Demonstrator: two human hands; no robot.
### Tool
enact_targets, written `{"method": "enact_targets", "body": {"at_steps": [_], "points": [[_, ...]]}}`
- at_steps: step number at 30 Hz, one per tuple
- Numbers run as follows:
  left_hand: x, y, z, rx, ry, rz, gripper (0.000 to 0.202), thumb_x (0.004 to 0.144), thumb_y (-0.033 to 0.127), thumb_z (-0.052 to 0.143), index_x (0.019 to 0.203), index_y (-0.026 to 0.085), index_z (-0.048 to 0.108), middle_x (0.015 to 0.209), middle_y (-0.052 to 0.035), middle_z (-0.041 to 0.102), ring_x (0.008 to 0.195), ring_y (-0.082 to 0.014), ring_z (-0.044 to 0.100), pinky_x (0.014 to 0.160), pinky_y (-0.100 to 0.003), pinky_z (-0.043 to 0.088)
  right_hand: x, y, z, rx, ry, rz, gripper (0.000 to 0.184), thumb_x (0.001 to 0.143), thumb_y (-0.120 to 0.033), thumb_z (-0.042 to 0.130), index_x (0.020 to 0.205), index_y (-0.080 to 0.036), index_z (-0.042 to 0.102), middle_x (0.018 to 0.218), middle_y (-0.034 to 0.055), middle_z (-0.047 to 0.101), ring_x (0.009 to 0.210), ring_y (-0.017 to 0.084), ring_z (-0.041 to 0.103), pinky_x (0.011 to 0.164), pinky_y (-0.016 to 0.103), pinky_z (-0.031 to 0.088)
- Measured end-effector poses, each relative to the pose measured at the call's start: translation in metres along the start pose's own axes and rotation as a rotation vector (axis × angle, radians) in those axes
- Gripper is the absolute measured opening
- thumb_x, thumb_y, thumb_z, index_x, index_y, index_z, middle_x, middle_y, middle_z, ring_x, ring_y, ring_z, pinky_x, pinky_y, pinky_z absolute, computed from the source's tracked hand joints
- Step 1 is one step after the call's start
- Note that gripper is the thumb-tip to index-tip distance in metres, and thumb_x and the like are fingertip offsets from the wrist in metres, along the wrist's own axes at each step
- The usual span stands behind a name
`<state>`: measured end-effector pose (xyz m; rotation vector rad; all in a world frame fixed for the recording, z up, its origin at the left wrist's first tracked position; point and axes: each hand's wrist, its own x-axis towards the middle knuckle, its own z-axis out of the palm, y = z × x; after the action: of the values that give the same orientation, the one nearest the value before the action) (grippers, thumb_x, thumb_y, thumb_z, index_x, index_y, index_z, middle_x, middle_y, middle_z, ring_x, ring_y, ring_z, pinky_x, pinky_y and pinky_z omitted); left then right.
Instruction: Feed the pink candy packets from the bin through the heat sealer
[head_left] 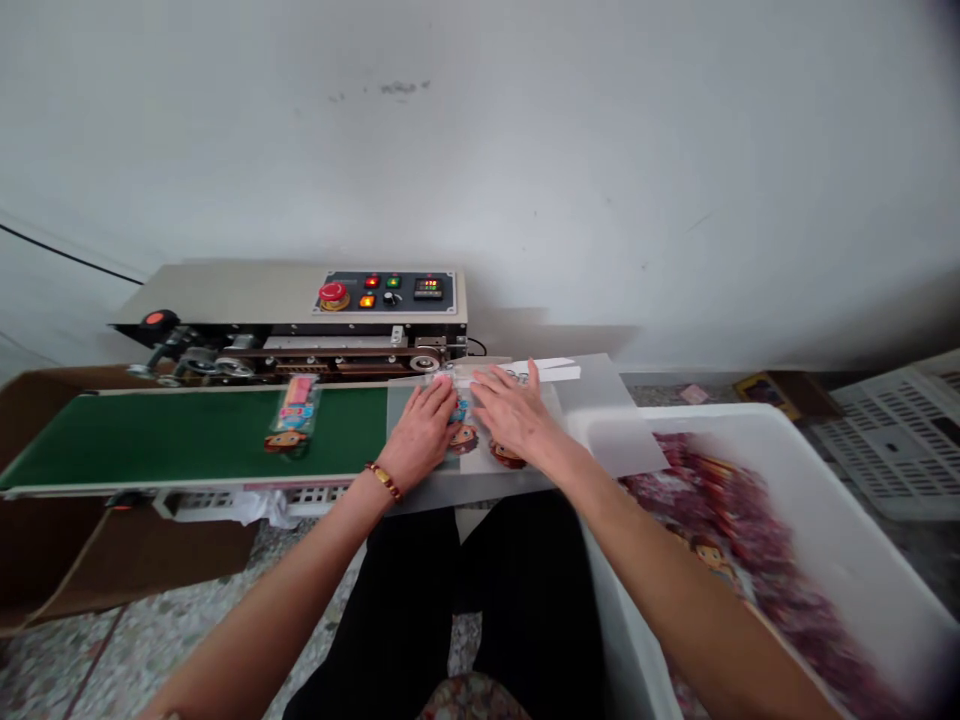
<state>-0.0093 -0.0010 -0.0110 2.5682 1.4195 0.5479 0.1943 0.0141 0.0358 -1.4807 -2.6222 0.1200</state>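
Note:
My left hand [424,432] lies over the left edge of a clear plastic packet [463,438], its fingers stretched forward and resting on it. The packet holds a flat cartoon figure with brown hair and blue lettering. To its right, my right hand [516,412] is spread above a second packet [507,456], thumb raised, fingertips pointing left and forward. Both packets rest on a translucent plastic sheet [600,425] at the right end of the sealing machine [247,290]. Another packet [291,415] lies on the green conveyor belt [187,430].
A white tub [757,420] full of reddish packets stands at my right. Behind it are a white plastic crate [892,430] and a small cardboard box [787,395]. A larger cardboard box [142,560] sits under the belt's left end. The wall rises behind the machine.

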Motion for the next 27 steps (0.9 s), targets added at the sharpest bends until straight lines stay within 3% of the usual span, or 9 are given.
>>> {"method": "enact_targets", "body": {"at_steps": [5, 10, 13, 15, 17, 19, 22, 24, 27], "points": [[-0.015, -0.037, -0.013, -0.105, -0.043, 0.045, 0.047, 0.101, 0.03, 0.045, 0.144, 0.011, 0.051, 0.158, -0.0188, 0.045, 0.152, -0.0292, 0.035, 0.125, -0.056, 0.031, -0.026, 0.021, 0.002, -0.017, 0.029, 0.158, 0.042, 0.104, -0.026, 0.038, 0.14, -0.018, 0.057, 0.154, 0.0149, 0.051, 0.146, 0.037, 0.039, 0.115, 0.08, 0.013], [-0.043, -0.091, -0.049, -0.127, -0.108, 0.005, 0.048, 0.099, 0.034, 0.047, 0.142, 0.012, 0.052, 0.159, -0.0175, 0.044, 0.15, -0.0258, 0.039, 0.125, -0.051, 0.033, 0.002, 0.0, 0.014, 0.041, 0.019, 0.004, 0.036, 0.103, -0.027, 0.042, 0.132, -0.024, 0.064, 0.149, 0.0106, 0.058, 0.141, 0.033, 0.045, 0.119, 0.076, 0.011], [-0.054, -0.105, -0.064, 0.035, -0.05, -0.122, 0.038, 0.097, 0.031, 0.048, 0.13, 0.017, 0.06, 0.15, -0.0158, 0.055, 0.141, -0.0289, 0.05, 0.123, -0.063, 0.025, 0.023, -0.013, 0.014, 0.081, 0.041, -0.06, 0.035, 0.105, -0.026, 0.041, 0.131, -0.024, 0.064, 0.149, 0.0087, 0.058, 0.142, 0.03, 0.045, 0.121, 0.074, 0.01], [-0.052, -0.095, -0.063, 0.1, 0.036, -0.16, 0.034, 0.098, 0.029, 0.046, 0.124, 0.017, 0.063, 0.141, -0.0172, 0.063, 0.134, -0.0309, 0.057, 0.122, -0.068, 0.022, 0.026, -0.013, 0.011, 0.106, 0.059, -0.034, 0.037, 0.104, -0.022, 0.039, 0.133, -0.024, 0.062, 0.151, 0.0079, 0.056, 0.144, 0.029, 0.044, 0.12, 0.074, 0.014], [-0.04, -0.069, -0.052, 0.081, 0.073, -0.114, 0.035, 0.1, 0.028, 0.042, 0.125, 0.016, 0.063, 0.136, -0.0172, 0.066, 0.13, -0.0286, 0.06, 0.123, -0.062, 0.027, 0.018, -0.006, 0.006, 0.111, 0.073, 0.021, 0.038, 0.103, -0.019, 0.039, 0.133, -0.025, 0.062, 0.15, 0.0079, 0.057, 0.144, 0.03, 0.044, 0.118, 0.074, 0.016], [-0.022, -0.036, -0.034, 0.032, 0.055, -0.032, 0.035, 0.102, 0.029, 0.041, 0.129, 0.019, 0.062, 0.137, -0.0128, 0.067, 0.13, -0.0232, 0.061, 0.123, -0.052, 0.034, 0.002, 0.004, 0.002, 0.087, 0.088, 0.066, 0.038, 0.102, -0.018, 0.04, 0.131, -0.023, 0.064, 0.148, 0.0096, 0.059, 0.144, 0.032, 0.044, 0.117, 0.076, 0.016], [0.002, 0.004, -0.007, -0.027, 0.027, 0.038, 0.039, 0.102, 0.031, 0.046, 0.136, 0.016, 0.057, 0.147, -0.016, 0.058, 0.14, -0.0268, 0.052, 0.122, -0.053, 0.037, -0.025, 0.02, -0.001, 0.045, 0.1, 0.111, 0.037, 0.102, -0.02, 0.04, 0.13, -0.021, 0.064, 0.147, 0.0118, 0.06, 0.143, 0.035, 0.045, 0.116, 0.078, 0.015], [0.009, 0.009, 0.002, -0.023, 0.007, 0.044, 0.044, 0.101, 0.031, 0.049, 0.141, 0.013, 0.053, 0.151, -0.0185, 0.054, 0.144, -0.03, 0.047, 0.121, -0.056, 0.037, -0.039, 0.027, 0.0, 0.036, 0.092, 0.114, 0.037, 0.102, -0.022, 0.041, 0.132, -0.022, 0.063, 0.148, 0.0116, 0.059, 0.143, 0.035, 0.044, 0.117, 0.077, 0.014], [0.007, -0.011, 0.001, -0.018, -0.021, 0.066, 0.046, 0.1, 0.03, 0.05, 0.143, 0.013, 0.051, 0.154, -0.0189, 0.05, 0.147, -0.0317, 0.042, 0.123, -0.058, 0.034, -0.049, 0.028, 0.006, 0.043, 0.072, 0.096, 0.038, 0.102, -0.025, 0.043, 0.136, -0.022, 0.061, 0.151, 0.0113, 0.056, 0.144, 0.035, 0.043, 0.12, 0.073, 0.014]]}}
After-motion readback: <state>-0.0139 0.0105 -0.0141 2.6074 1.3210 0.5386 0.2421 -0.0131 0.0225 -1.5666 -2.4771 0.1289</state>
